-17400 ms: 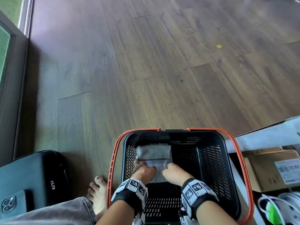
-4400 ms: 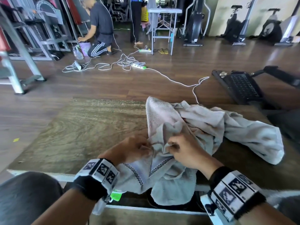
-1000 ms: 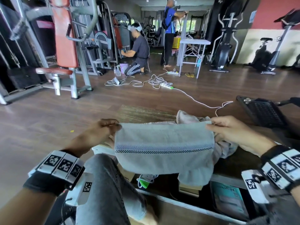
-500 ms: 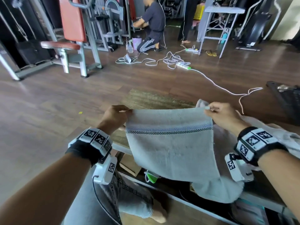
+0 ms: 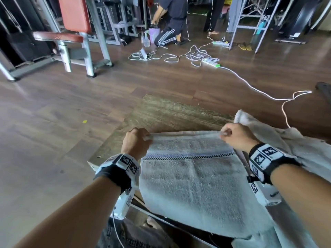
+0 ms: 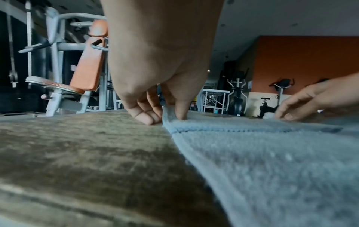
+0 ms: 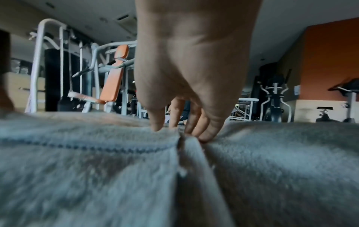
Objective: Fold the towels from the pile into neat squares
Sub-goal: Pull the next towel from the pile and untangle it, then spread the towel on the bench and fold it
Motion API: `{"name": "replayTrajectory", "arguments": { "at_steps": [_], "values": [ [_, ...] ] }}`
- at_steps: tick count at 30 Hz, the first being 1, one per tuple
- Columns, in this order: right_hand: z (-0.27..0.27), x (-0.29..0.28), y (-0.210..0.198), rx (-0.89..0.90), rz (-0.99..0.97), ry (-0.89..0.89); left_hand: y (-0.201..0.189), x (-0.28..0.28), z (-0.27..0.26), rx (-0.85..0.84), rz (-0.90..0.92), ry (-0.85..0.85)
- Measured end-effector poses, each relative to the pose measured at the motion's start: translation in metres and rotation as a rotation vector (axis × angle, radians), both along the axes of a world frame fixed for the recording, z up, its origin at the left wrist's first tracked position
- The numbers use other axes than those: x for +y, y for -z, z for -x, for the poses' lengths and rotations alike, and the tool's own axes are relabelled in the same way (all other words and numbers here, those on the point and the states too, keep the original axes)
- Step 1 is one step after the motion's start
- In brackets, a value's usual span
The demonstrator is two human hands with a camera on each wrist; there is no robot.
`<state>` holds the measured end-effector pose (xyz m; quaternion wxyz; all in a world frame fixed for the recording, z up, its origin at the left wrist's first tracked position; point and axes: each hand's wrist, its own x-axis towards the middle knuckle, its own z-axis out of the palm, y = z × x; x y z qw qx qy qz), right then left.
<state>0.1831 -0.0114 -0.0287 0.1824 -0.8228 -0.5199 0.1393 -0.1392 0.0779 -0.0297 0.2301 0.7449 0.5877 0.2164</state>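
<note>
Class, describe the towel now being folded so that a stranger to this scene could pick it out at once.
Find the worn wooden table in the foreground. On it lies a grey towel, its far corners pinched by the left hand and right hand. Unlike the crumpled towels to its right, it is spread flat and shows a checkered band.

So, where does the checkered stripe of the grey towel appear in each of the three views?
Head: the checkered stripe crosses the middle, between both wrists.
Left wrist: centre right, just below the left hand.
Right wrist: left of centre, left of the right hand.
Shared landmark: the orange gym bench behind.
</note>
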Motion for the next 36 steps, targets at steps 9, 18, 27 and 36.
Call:
{"name": "replayTrajectory", "arguments": {
  "at_steps": [9,18,27,36],
  "values": [
    [0.010,-0.008,0.009,-0.101,-0.064,-0.045,0.000,0.000,-0.009,0.052,-0.105,0.262],
    [0.018,-0.022,-0.005,-0.036,-0.154,-0.089,-0.011,0.000,-0.019,0.109,0.000,0.237],
    [0.006,-0.014,0.001,-0.056,-0.085,-0.023,-0.011,0.004,-0.016,0.147,0.041,0.288],
    [-0.001,-0.020,-0.011,0.189,0.002,-0.124,-0.019,-0.003,-0.026,0.058,0.090,0.274]
  ]
}}
